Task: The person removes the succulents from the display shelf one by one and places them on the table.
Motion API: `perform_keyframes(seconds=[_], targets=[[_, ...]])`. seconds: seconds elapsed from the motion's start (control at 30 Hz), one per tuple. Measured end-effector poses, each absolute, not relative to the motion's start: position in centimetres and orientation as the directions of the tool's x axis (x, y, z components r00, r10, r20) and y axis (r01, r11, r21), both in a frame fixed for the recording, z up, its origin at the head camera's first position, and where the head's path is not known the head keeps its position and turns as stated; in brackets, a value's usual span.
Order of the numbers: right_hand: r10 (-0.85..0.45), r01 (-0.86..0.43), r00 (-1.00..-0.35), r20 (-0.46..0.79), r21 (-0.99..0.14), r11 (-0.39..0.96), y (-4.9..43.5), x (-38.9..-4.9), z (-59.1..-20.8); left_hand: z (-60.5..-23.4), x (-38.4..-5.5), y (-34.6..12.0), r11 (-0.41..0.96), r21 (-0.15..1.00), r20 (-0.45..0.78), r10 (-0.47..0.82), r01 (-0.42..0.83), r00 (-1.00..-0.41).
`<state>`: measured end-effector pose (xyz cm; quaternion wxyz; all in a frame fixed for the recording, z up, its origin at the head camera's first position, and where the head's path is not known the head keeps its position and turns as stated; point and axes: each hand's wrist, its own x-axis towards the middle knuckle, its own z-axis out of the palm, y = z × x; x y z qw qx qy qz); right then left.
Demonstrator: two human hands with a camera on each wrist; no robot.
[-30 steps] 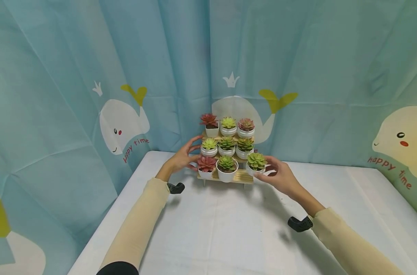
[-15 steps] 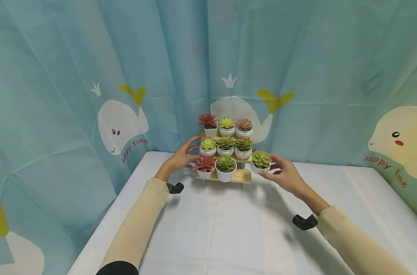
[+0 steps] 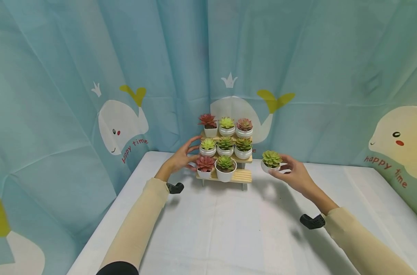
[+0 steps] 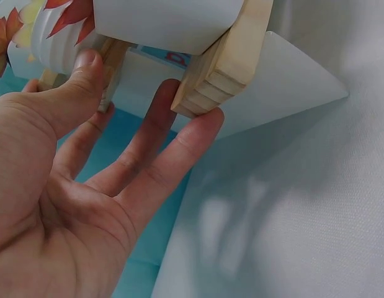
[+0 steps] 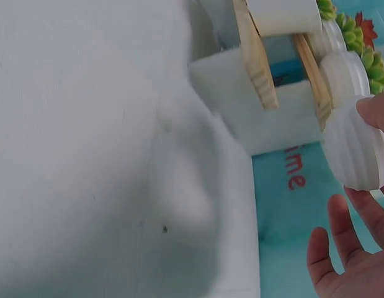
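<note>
My right hand pinches a green succulent in a small white pot, held upright in the air to the right of the stand. In the right wrist view the pot's ribbed white side sits between thumb and fingers. A three-tier wooden plant stand carries rows of potted succulents, red and green. At its left side, my left hand touches the tier ends with spread fingers, and the thumb lies by the middle tier. A red succulent and a green succulent stand on the bottom tier.
The stand rests on a white-covered table near its back edge. Behind hangs a blue curtain printed with whales. Bare slats show at the right end of the bottom tier.
My right hand has carried the green potted succulent from the right end of the bottom tier out to the right, away from the stand. My left hand stays at the stand's left side.
</note>
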<state>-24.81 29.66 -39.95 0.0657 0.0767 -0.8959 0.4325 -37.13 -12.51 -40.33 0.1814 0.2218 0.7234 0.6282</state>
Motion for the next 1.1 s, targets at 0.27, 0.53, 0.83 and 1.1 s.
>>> perform_keyframes(seconds=[0.27,0.53,0.83,1.1], targets=[[-0.042,-0.155,-0.985,0.165,-0.767,0.622,31.2,-25.2,-40.5,-40.5,-37.4,-12.6,0.115,0.989,0.016,0.546,0.094,-0.838],[-0.013,-0.136,-0.987,0.161,-0.787,0.601,32.1,-25.8,-41.1,-40.5,-37.4,-12.6,0.111,0.989,0.017,0.549,0.093,-0.836],[0.019,-0.08,-0.993,0.113,-0.796,0.6,32.8,-26.7,-41.7,-40.4,-37.3,-12.5,0.112,0.991,0.004,0.542,0.077,-0.84],[0.042,-0.048,-0.995,0.089,-0.812,0.582,33.4,-27.9,-43.0,-40.5,-37.2,-12.5,0.104,0.992,0.009,0.544,0.078,-0.839]])
